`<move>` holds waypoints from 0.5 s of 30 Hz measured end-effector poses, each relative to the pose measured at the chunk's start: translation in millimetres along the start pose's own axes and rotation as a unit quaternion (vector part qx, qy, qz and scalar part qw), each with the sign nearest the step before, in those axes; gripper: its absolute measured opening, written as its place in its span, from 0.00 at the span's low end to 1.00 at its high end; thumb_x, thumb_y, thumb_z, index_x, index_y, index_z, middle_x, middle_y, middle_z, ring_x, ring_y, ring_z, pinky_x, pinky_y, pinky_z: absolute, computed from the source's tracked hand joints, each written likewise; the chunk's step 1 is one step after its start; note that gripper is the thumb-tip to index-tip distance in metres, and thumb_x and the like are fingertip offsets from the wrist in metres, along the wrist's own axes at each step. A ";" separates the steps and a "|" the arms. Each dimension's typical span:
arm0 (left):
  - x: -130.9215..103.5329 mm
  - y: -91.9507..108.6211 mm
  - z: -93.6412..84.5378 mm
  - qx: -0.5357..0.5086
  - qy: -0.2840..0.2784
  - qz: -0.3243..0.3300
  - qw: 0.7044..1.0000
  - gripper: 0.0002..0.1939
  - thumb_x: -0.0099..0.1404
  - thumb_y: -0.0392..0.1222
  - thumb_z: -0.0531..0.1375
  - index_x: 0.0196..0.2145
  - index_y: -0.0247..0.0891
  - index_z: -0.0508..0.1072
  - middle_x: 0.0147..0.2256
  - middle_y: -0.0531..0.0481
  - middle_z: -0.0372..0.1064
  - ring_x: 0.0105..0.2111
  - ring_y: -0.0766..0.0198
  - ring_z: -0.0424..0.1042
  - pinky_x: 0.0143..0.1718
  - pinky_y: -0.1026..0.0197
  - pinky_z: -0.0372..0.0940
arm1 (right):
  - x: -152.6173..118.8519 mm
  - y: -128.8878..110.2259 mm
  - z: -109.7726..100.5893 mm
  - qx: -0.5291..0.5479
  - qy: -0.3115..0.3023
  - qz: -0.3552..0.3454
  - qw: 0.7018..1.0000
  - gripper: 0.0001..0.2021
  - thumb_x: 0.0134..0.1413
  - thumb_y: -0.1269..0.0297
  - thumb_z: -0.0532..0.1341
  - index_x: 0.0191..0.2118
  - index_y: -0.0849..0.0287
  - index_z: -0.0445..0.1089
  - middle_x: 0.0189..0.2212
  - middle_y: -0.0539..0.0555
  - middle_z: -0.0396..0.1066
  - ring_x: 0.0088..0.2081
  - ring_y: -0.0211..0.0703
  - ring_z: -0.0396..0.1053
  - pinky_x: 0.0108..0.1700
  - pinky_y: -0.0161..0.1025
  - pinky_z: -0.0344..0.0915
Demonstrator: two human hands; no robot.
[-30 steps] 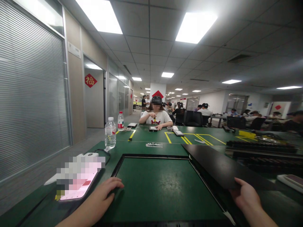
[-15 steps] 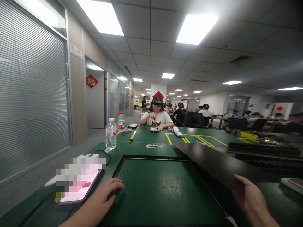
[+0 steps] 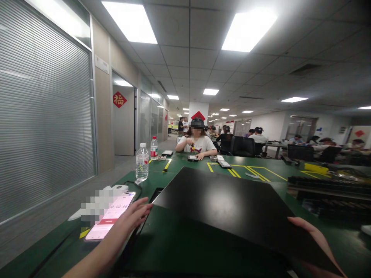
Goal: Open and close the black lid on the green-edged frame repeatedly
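A thin black panel (image 3: 220, 200) is tilted above the green table, its right side in my right hand (image 3: 314, 233). My right thumb rests on the panel's upper face, and the other fingers are mostly hidden beneath it. At the panel's left corner is my left hand (image 3: 131, 218), palm down with fingers stretched out; the fingertips reach that edge, though firm contact is hard to make out. A black rectangular frame (image 3: 157, 193) lies flat under the panel, which covers most of it.
Left of my left hand lies a lit phone (image 3: 116, 210) showing a timer. Water bottles (image 3: 142, 162) stand behind it. Across the green table (image 3: 188, 164) a person (image 3: 197, 143) works over a small device. Dark racks (image 3: 327, 189) sit at the right, near yellow tape markings.
My right hand has swung the panel leftward over the frame, so the panel's left corner is now at my left hand's fingertips. The camera view has turned slightly left.
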State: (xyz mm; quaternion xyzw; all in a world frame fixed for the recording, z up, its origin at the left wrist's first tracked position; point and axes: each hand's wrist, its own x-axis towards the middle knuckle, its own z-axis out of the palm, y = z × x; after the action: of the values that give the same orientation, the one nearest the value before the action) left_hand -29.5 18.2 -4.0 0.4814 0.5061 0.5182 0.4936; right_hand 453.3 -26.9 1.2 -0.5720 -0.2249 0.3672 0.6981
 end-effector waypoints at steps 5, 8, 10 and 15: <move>-11.4 14.6 -2.0 -0.189 -0.101 -0.079 0.974 0.29 0.60 0.51 0.53 0.55 0.32 0.60 0.48 0.40 0.70 0.45 0.53 0.71 0.42 0.55 0.67 | -14.8 -4.8 13.2 0.045 -0.109 0.207 0.971 0.05 0.38 0.67 0.59 0.26 0.62 0.70 0.17 0.54 0.70 0.22 0.47 0.70 0.33 0.44 0.68; -14.0 17.5 -8.1 -0.183 -0.094 -0.085 0.975 0.24 0.58 0.44 0.57 0.52 0.34 0.64 0.46 0.44 0.72 0.44 0.55 0.72 0.38 0.59 0.68 | -18.5 -9.5 23.6 0.033 -0.155 0.240 0.958 0.10 0.41 0.66 0.57 0.30 0.65 0.72 0.18 0.57 0.72 0.25 0.49 0.71 0.33 0.44 0.67; -12.8 16.2 -12.7 -0.160 -0.066 -0.085 0.981 0.23 0.58 0.44 0.58 0.51 0.36 0.65 0.44 0.46 0.73 0.41 0.57 0.73 0.37 0.59 0.69 | -18.9 -13.0 31.4 0.016 -0.177 0.234 0.956 0.11 0.41 0.65 0.57 0.31 0.66 0.72 0.19 0.58 0.72 0.25 0.49 0.72 0.32 0.43 0.67; -7.5 11.8 -19.6 -0.159 -0.020 -0.057 0.985 0.17 0.58 0.41 0.56 0.46 0.40 0.67 0.37 0.52 0.75 0.31 0.63 0.75 0.34 0.61 0.69 | -23.4 -16.7 51.6 -0.013 -0.249 0.235 0.940 0.11 0.40 0.67 0.61 0.33 0.66 0.71 0.23 0.58 0.73 0.26 0.47 0.72 0.33 0.43 0.68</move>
State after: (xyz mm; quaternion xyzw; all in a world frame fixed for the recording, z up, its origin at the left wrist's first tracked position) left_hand -49.0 9.7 7.4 0.3777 0.4339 0.5534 0.6024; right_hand 404.9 -13.5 32.4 -0.5082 -0.2552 0.6485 0.5061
